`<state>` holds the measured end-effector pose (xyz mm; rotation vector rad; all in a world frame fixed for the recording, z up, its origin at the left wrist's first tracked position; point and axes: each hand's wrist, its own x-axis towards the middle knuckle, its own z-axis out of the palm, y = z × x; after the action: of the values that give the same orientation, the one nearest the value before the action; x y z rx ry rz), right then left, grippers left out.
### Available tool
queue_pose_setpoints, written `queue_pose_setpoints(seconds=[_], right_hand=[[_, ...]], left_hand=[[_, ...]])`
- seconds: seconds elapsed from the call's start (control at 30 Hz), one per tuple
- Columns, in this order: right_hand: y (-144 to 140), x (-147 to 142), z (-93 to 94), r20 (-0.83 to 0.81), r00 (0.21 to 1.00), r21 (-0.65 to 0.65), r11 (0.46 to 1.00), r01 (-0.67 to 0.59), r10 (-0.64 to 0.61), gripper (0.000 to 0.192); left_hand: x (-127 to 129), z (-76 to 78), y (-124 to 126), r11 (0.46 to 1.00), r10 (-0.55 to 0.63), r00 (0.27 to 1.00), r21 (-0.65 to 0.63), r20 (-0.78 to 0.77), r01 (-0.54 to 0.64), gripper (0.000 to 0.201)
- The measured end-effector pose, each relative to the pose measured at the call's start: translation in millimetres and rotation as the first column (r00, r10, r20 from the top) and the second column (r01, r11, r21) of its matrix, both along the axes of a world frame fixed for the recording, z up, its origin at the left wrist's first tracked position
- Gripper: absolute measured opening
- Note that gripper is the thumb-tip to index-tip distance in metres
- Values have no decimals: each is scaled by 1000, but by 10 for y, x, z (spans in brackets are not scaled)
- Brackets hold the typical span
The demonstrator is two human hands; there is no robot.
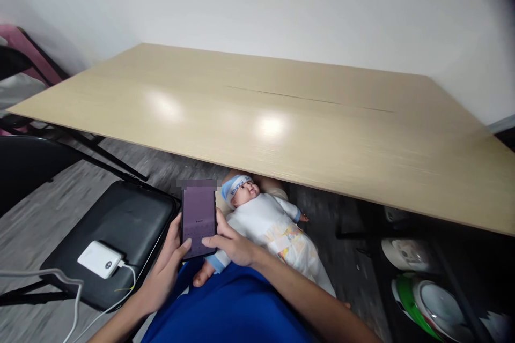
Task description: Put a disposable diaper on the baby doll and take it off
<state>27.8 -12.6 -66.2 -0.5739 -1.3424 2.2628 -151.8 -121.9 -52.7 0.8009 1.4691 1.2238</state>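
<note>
I grip a phone [198,220] upright in both hands, its long axis running twelve to six: my left hand [167,268] cradles it from seven o'clock, my right hand [231,244] from four. A doll [273,225] lies just beyond, at two o'clock.

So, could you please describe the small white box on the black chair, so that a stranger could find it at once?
Start from the big wooden table; below its left end stands a black folding chair. On the seat's near-left part lies the power bank, a flat white rounded block. Its white cable and pale colour set it apart from the dark phone in both hands.
</note>
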Motion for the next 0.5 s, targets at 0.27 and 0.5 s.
queue_pose_setpoints(seconds=[0.27, 0.5], right_hand=[[8, -20, -18, -12, 1000, 34, 999, 22, -22, 71], [-6, -59, -63, -41, 997, 113, 991, 65, -61, 67]], left_hand=[[69, -75, 190, 990, 140, 989, 11, -53, -139, 62], [46, -112, 105, 996, 86, 996, -13, 38, -85, 75]])
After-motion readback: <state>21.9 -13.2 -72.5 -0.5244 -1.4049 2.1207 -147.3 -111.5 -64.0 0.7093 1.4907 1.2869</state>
